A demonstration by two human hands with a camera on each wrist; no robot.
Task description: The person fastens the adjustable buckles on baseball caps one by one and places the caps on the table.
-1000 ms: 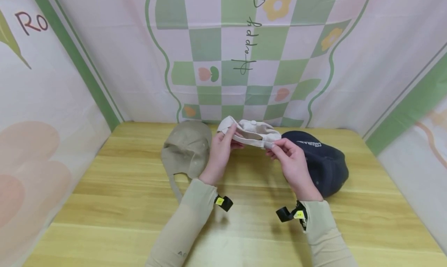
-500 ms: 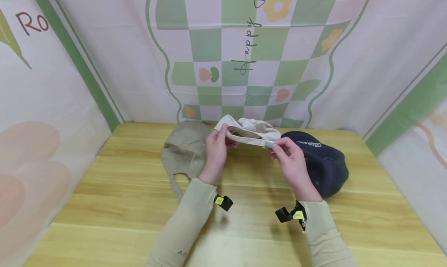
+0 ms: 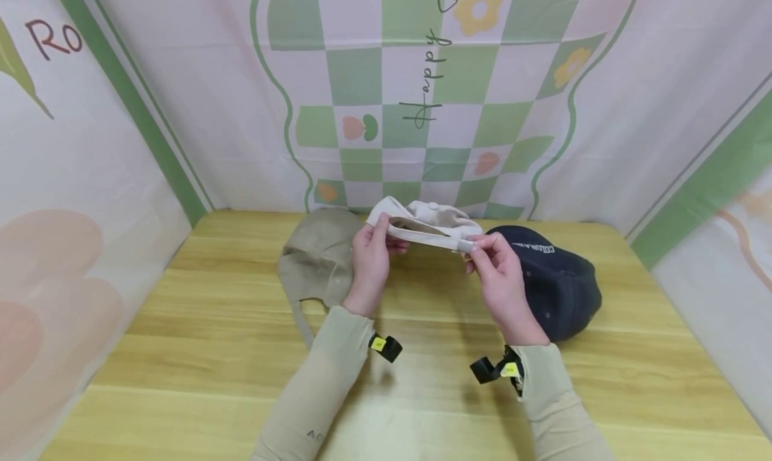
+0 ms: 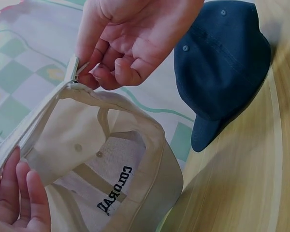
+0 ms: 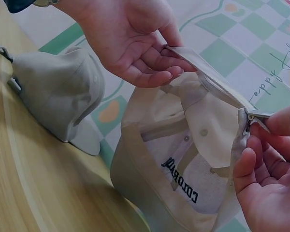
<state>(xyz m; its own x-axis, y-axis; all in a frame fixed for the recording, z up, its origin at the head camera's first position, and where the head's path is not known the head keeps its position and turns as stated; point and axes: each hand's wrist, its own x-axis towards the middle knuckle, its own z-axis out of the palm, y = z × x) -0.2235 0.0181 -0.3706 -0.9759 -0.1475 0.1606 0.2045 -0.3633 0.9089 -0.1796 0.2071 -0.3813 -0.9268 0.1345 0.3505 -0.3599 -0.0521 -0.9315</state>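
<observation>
A cream baseball cap (image 3: 439,214) is held up over the table's back part, its back opening and strap (image 3: 422,238) facing me. My left hand (image 3: 370,263) pinches the strap's left end between thumb and fingers. At the other end, my right hand (image 3: 502,273) pinches the grey strap tip beside a small metal buckle (image 5: 251,117). The strap runs taut between both hands. Inside the cap, dark stitched lettering (image 4: 115,189) shows in the left wrist view. The cap's brim is hidden in the head view.
On the wooden table (image 3: 416,401), a khaki cap (image 3: 319,253) with a loose strap lies left of my left hand. A navy cap (image 3: 561,287) with white lettering lies behind my right hand. A printed checkered cloth (image 3: 356,79) hangs at the back.
My left hand has slid left along the strap, and the strap has drawn straighter, with the back opening showing wider. My right hand has shifted slightly left, still pinching the strap tip.
</observation>
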